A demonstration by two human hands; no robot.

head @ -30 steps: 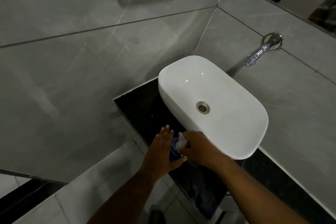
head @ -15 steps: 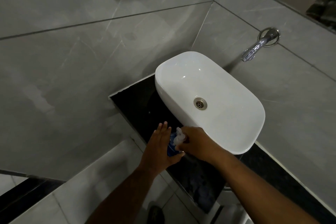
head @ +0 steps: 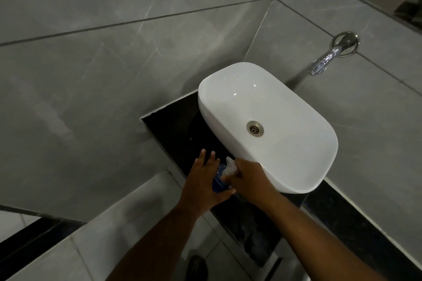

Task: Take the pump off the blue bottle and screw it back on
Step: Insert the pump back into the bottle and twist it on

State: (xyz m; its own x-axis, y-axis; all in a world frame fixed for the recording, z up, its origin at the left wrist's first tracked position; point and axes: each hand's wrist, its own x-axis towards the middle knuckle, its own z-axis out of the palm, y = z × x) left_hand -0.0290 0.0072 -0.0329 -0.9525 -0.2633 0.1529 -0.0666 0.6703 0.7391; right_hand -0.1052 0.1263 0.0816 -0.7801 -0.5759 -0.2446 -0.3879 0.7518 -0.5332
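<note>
The blue bottle stands on the black counter, just in front of the white basin's near-left side. My left hand wraps the bottle from the left, thumb under it and fingers stretched upward. A whitish translucent pump sits on top of the bottle. My right hand grips that pump from the right, fingers curled around it. Most of the bottle is hidden between the two hands.
A white oval basin with a metal drain fills the counter to the right. A chrome tap sticks out of the grey tiled wall above it. A mirror edge runs along the top right. The counter's front edge drops to the tiled floor.
Both hands stay on the bottle and pump. My right hand has shifted slightly around the pump; the whole view has drifted a little as my head moved.
</note>
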